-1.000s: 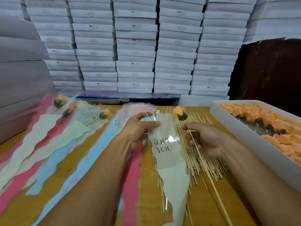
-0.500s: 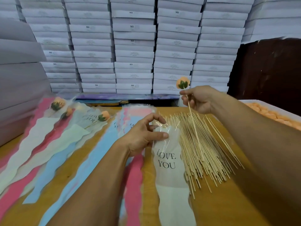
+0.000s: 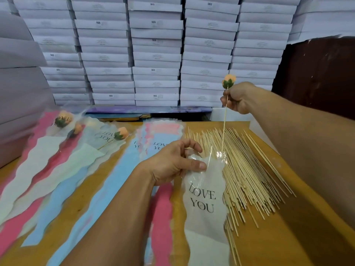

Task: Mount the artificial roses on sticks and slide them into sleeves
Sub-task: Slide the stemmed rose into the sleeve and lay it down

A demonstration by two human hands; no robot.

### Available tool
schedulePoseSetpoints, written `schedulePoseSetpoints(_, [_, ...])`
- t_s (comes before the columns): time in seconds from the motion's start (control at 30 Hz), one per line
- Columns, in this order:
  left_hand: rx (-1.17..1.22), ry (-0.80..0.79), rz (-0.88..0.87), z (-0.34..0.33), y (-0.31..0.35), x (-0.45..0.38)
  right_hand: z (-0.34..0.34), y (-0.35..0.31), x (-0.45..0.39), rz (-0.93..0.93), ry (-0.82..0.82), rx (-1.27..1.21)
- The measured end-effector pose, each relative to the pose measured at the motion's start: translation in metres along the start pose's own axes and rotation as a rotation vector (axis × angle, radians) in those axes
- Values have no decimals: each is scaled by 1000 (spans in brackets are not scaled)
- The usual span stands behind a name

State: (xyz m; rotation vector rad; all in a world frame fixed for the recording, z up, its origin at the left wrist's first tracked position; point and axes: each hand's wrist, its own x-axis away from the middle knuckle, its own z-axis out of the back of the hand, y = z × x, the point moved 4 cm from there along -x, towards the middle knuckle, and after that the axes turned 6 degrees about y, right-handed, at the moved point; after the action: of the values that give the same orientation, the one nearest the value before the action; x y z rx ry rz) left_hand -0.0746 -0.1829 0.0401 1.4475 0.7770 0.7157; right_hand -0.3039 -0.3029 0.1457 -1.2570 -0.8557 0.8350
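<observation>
Pinching a thin stick (image 3: 225,120) near its top, the right hand (image 3: 237,97) keeps its fingers curled round the wood, with one peach rose (image 3: 229,81) mounted just above the fingertips. The stick hangs down from those fingers, and its lower tip sits at the clear mouth of a sleeve (image 3: 206,196) printed "LOVE YOU"; whether the tip is inside the mouth or only against it cannot be told.

The left hand (image 3: 173,163) holds that mouth: the thumb (image 3: 197,165) presses on the film and the other fingers curl over its far edge. The rest of the sleeve runs from under the thumb toward the person, flat on the table (image 3: 272,244).

Beyond and beside the left fingertips, under the hanging stick, a loose pile of bare sticks (image 3: 247,169) is fanned out, too many to count.

Off to the side of the left wrist lie three filled sleeves (image 3: 63,150), each with one rose on a stick inside, three roses in all, their heads at the far end. Between them and the left hand lies a stack of empty sleeves (image 3: 153,137) in blue, pink and white; its count is unclear.

White boxes (image 3: 156,54) are stacked in columns behind the table, all closed.
</observation>
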Motion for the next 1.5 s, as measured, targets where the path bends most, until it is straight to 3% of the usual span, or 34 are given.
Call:
schedulePoseSetpoints(0.37, [-47, -44, -20, -6, 4, 5, -19, -4, 1, -8, -43, 27])
schedulePoseSetpoints(0.73, [16, -76, -48, -10, 5, 3, -9, -8, -15, 50, 102, -99])
schedulePoseSetpoints(1.27, [-49, 0, -28, -9, 6, 1, -15, 2, 14, 39, 15, -102])
schedulePoseSetpoints(1.5, [2, 53, -15, -10, 4, 1, -27, 15, 50, 17, -113, -96])
